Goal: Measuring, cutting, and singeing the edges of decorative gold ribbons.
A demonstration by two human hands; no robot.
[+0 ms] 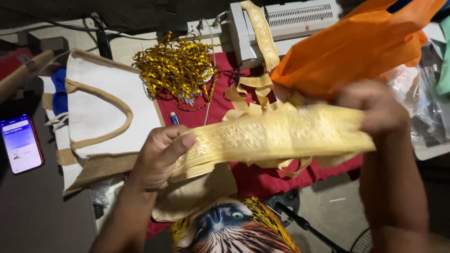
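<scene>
My left hand (159, 157) grips the left end of a wide gold patterned ribbon (272, 136), thumb on top. My right hand (375, 105), blurred, holds the ribbon's right end, so the bundled band stretches flat between both hands. More of the same ribbon trails in loops (251, 91) up over a white machine (290, 21) at the top. An orange fabric bag (356, 47) lies just behind my right hand.
A white tote bag with tan handles (101, 107) lies at left, a pile of shiny gold curled ribbon (176, 68) beside it on red cloth (262, 180). A lit phone (21, 143) rests far left. Clear plastic bags (422, 103) sit at right. An eagle-print cloth (234, 229) is below.
</scene>
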